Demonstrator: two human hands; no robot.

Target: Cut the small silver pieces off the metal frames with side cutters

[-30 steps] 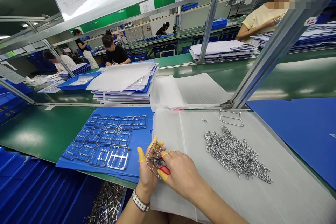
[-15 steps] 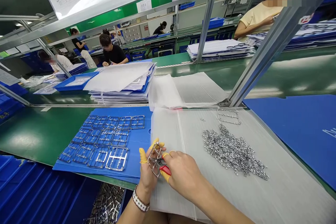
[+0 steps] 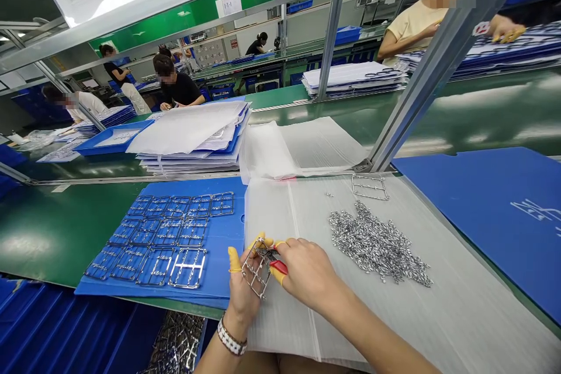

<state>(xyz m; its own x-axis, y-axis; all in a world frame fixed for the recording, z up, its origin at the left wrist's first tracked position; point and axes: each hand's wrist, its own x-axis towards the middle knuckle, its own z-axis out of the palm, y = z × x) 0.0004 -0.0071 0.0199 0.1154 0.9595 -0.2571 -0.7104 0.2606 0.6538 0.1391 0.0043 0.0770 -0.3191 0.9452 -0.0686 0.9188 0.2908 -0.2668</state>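
My left hand (image 3: 242, 293), with yellow finger cots, pinches a small shiny metal frame (image 3: 255, 272) over the near edge of a white foam sheet (image 3: 438, 315). My right hand (image 3: 307, 273) is closed round red-handled cutters (image 3: 277, 265), whose tip meets the top of the frame. A heap of small loose metal parts (image 3: 377, 242) lies on the sheet to the right of my hands. To the left, a blue board (image 3: 223, 272) carries several rows of metal frames (image 3: 164, 238).
An empty metal frame (image 3: 370, 187) lies at the sheet's far edge by a slanted metal post (image 3: 421, 79). A blue board (image 3: 491, 210) lies right. Stacked boards and foam sheets (image 3: 193, 137) stand behind. Several other people work at benches beyond. Scrap frames (image 3: 177, 342) sit below the table edge.
The view has shifted, so everything sits lower left. My left hand has turned the frame lower, and the cutters now bite at its top end.
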